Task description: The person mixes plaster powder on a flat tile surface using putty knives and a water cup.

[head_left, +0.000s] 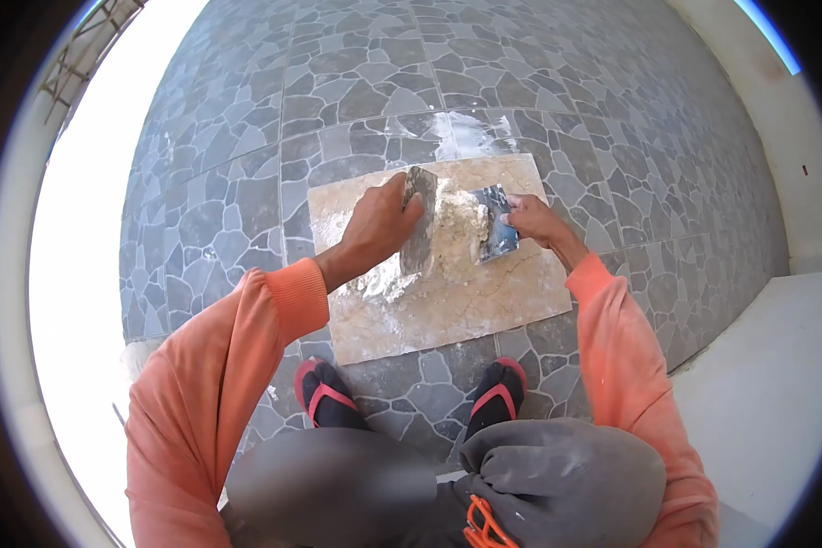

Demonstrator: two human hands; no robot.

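Observation:
A beige marbled tile board (457, 315) lies on the floor before me, with a heap of wet off-white plaster (458, 219) on it. My left hand (380, 224) is closed around a grey, plaster-smeared flat trowel (419, 233), which stands on edge along the heap's left side. On the opposite side, my right hand (535, 222) grips a dark blue scraper blade (500, 233) by its outer edge, with plaster against its left edge. More white material (374, 281) lies left of the trowel, partly under my left wrist.
Grey stone-patterned tiles (356, 91) cover the floor, with a white smear (466, 134) beyond the board. My feet in red-strapped sandals (324, 393) stand close to its near edge. A pale wall (749, 110) and white ledge (767, 365) are at right; a bright edge runs along the left.

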